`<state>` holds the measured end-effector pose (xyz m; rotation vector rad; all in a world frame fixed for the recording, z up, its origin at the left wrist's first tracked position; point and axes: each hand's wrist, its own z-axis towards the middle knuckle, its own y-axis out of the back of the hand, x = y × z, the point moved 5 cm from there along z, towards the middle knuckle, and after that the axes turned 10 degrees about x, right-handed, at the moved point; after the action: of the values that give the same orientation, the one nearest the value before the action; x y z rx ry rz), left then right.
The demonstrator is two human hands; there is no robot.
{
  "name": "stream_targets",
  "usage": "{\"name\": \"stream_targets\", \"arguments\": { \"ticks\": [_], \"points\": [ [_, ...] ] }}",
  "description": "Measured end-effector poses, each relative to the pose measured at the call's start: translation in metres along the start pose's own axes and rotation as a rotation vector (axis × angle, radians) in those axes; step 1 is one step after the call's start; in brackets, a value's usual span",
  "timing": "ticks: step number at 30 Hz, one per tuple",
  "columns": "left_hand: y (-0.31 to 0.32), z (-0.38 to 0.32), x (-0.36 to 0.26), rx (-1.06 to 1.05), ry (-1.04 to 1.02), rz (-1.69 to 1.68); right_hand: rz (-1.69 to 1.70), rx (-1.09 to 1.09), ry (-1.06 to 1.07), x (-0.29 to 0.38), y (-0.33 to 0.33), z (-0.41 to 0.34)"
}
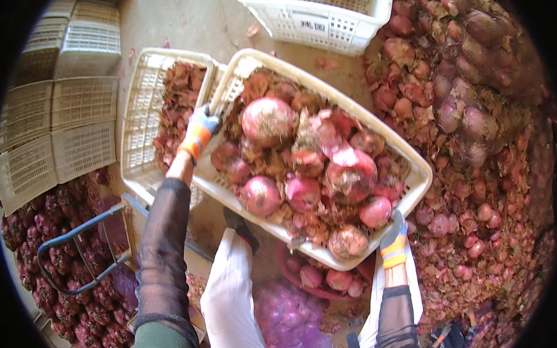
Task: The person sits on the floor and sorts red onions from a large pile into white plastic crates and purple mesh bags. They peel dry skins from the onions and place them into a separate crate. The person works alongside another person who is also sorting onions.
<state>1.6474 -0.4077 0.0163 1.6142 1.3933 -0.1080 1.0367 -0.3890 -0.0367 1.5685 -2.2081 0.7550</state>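
Note:
In front of me a white plastic crate (415, 185) hangs tilted, above my legs. It holds red onions, among them a large onion (267, 122), mixed with loose dry skins. My left hand (199, 130), in a blue and orange work glove, grips the crate's left end. At the near right corner, my right hand (394, 245) holds the rim in a matching glove; its fingers are partly hidden. Just left of the held crate, a second white crate (145, 114) contains brown-red onion skins (182, 97).
Another white crate (316, 25) stands on the floor ahead. Loose onions (442, 225) and filled mesh sacks (490, 34) spread along the right. Crates (83, 98) are stacked at left, above bagged onions (68, 258) and a blue tubular frame (81, 234). Between my legs lies a purple mesh sack (289, 319).

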Motion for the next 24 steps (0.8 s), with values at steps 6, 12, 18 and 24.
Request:
{"name": "stream_targets", "arguments": {
  "ticks": [6,12,18,24],
  "points": [
    [0.022,-0.121,-0.057,0.039,-0.049,-0.346,-0.121,-0.064,-0.007,-0.014,0.069,-0.011],
    [0.079,-0.299,-0.09,-0.064,0.15,-0.274,-0.265,0.261,0.051,0.05,0.058,-0.07],
    [0.154,-0.421,-0.063,-0.115,0.352,-0.603,-0.781,0.419,0.062,0.179,-0.058,-0.197],
    [0.246,-0.558,0.052,-0.374,0.481,-0.879,-1.11,0.517,0.25,0.178,-0.25,-0.321]
  ]
}}
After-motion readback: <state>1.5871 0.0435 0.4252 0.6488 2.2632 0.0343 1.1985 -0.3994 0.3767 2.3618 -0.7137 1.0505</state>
